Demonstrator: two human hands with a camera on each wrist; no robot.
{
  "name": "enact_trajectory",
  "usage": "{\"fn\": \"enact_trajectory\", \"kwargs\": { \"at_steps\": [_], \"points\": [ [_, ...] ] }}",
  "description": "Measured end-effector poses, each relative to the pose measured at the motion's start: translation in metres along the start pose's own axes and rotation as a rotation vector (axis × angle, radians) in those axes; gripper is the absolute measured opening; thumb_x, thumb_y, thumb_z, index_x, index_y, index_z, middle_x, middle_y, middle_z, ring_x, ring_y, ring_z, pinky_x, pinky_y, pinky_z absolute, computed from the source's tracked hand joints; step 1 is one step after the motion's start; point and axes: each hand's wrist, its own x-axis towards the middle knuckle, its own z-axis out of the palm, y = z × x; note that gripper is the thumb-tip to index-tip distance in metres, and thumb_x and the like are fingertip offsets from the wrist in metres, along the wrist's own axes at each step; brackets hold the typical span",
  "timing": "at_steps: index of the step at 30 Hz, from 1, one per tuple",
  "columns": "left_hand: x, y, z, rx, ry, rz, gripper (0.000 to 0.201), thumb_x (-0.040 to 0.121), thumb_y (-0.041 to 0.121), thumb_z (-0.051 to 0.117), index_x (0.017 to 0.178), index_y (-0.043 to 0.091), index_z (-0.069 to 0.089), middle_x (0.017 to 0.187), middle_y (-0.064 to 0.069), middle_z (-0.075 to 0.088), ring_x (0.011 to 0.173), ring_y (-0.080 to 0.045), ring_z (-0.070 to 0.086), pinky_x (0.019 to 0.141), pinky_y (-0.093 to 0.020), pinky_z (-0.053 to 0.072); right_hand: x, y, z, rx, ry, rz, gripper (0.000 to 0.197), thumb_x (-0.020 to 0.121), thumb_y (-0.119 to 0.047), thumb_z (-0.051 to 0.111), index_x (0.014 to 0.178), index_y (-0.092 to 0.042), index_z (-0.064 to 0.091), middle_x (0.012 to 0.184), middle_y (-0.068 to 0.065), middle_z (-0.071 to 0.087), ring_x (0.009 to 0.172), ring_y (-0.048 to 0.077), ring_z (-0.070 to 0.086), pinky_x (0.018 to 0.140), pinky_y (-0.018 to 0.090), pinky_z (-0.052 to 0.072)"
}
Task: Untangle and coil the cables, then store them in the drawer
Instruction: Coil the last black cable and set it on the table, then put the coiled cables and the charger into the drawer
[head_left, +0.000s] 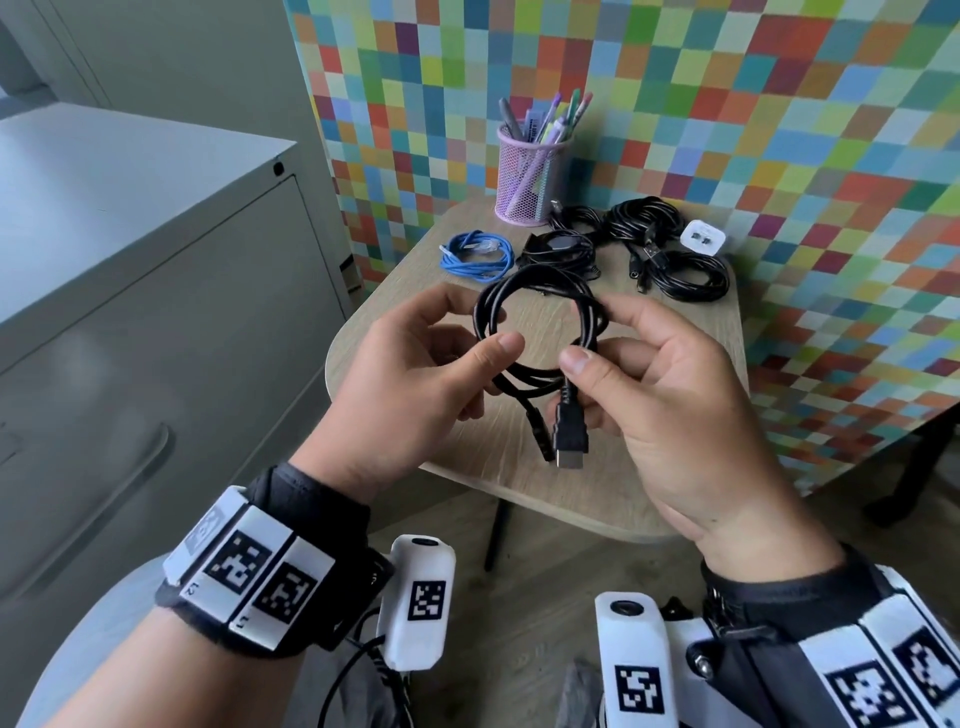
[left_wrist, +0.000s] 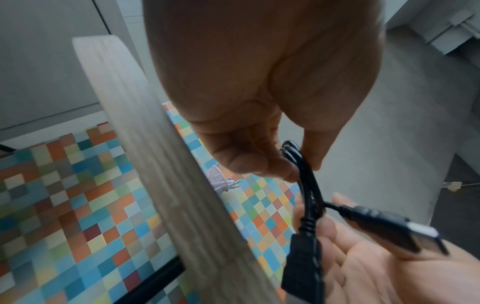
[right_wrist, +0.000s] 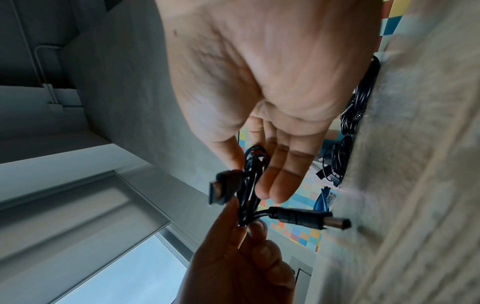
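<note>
Cable (head_left: 540, 332), seemingly coiled, is pinched between left hand (head_left: 415, 384) and right hand (head_left: 660, 410).

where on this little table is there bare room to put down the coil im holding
Bare wood shows along the near edge of the rounded wooden table, below the black cable coil both hands hold, and at its near-left corner, in front of the blue cable. The back is crowded: pink mesh pen cup, black cable bundles, white charger.

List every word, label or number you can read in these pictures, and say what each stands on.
"L2": left wristband, white edge below one square marker.
"L1": same wristband, below the next marker.
Square black-and-white code markers on both wristbands and wrist cameras: patterns, no words.
Print on pens in the mesh pen cup: too small to read.
</note>
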Motion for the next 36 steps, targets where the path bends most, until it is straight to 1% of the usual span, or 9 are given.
{"fn": "enact_trajectory", "kwargs": {
  "at_steps": [5,12,18,21,24,26,29,33,36],
  "points": [
    [0.001,-0.005,0.005,0.054,0.054,-0.058,0.030,0.091,0.028,0.074,0.116,0.016,0.061,0.062,-0.001,0.066,0.051,-0.014,0.054,0.051,-0.021,0.045,0.001,0.002,-0.005,-0.053,0.024,-0.020,0.050,0.097,-0.013,0.073,0.140,-0.035,0.059,0.095,0.005,0.078,0.084,0.018,0.075,0.072,0.031,0.057],
    [0.002,-0.007,0.010,0.084,0.037,-0.095,0.037,0.086,0.038,0.073,0.119,0.025,0.062,0.064,0.005,0.068,0.051,-0.011,0.053,0.051,-0.020,0.044,0.008,0.009,-0.021,-0.161,0.091,-0.026,0.037,0.101,-0.011,0.068,0.128,-0.035,0.071,0.079,0.012,0.076,0.067,0.024,0.072,0.068,0.038,0.061],
    [0.004,-0.013,0.008,0.137,-0.014,-0.134,0.033,0.095,0.021,0.071,0.126,0.029,0.060,0.100,0.003,0.079,0.067,-0.013,0.067,0.064,-0.025,0.053,0.013,0.014,-0.041,-0.370,0.166,-0.026,0.028,0.100,-0.016,0.069,0.114,-0.041,0.072,0.074,-0.002,0.078,0.061,0.021,0.072,0.077,0.048,0.061],
    [0.003,-0.014,0.007,0.192,-0.071,-0.131,0.025,0.098,0.013,0.065,0.119,0.027,0.067,0.107,0.009,0.078,0.077,-0.012,0.072,0.070,-0.023,0.054,0.014,0.016,-0.047,-0.472,0.118,-0.005,0.031,0.100,-0.018,0.069,0.114,-0.045,0.074,0.080,-0.008,0.080,0.079,0.021,0.077,0.084,0.047,0.062],
    [0.003,-0.015,0.006,0.317,-0.083,-0.099,0.026,0.100,0.012,0.059,0.111,0.030,0.073,0.096,0.012,0.078,0.080,-0.006,0.072,0.082,-0.034,0.057,0.013,0.015,-0.049,-0.563,0.066,0.046,0.027,0.097,-0.024,0.073,0.115,-0.044,0.077,0.091,-0.019,0.078,0.094,-0.004,0.072,0.090,0.027,0.058],
    [0.003,-0.015,0.006,0.364,-0.071,-0.100,0.026,0.099,0.015,0.059,0.110,0.034,0.074,0.087,0.010,0.077,0.077,-0.004,0.070,0.088,-0.040,0.058,0.013,0.014,-0.050,-0.615,0.059,0.090,0.033,0.096,-0.030,0.073,0.126,-0.044,0.072,0.104,-0.023,0.075,0.105,-0.008,0.068,0.097,0.024,0.053],
    [0.002,-0.015,0.006,0.383,-0.061,-0.110,0.021,0.098,0.021,0.062,0.106,0.037,0.073,0.080,0.007,0.077,0.070,-0.006,0.064,0.086,-0.046,0.058,0.015,0.014,-0.052,-0.735,0.011,0.164,0.060,0.096,-0.041,0.071,0.151,-0.047,0.048,0.137,-0.020,0.065,0.136,0.002,0.054,0.121,0.039,0.038],
    [0.000,-0.016,0.009,0.423,-0.052,-0.091,0.016,0.097,0.026,0.063,0.100,0.037,0.073,0.078,-0.004,0.074,0.065,-0.020,0.060,0.071,-0.043,0.056,0.017,0.014,-0.053,-0.882,-0.113,0.262,0.091,0.096,-0.055,0.065,0.164,-0.046,0.005,0.168,-0.011,0.033,0.159,0.012,0.021,0.130,0.052,0.012],
    [-0.001,-0.017,0.011,0.459,-0.029,-0.085,0.015,0.097,0.026,0.064,0.096,0.036,0.074,0.077,-0.004,0.073,0.058,-0.011,0.055,0.058,-0.031,0.047,0.016,0.012,-0.055,-0.895,-0.128,0.256,0.089,0.096,-0.056,0.064,0.162,-0.052,0.005,0.170,-0.011,0.028,0.160,0.016,0.019,0.130,0.052,0.013]
  ]
}}
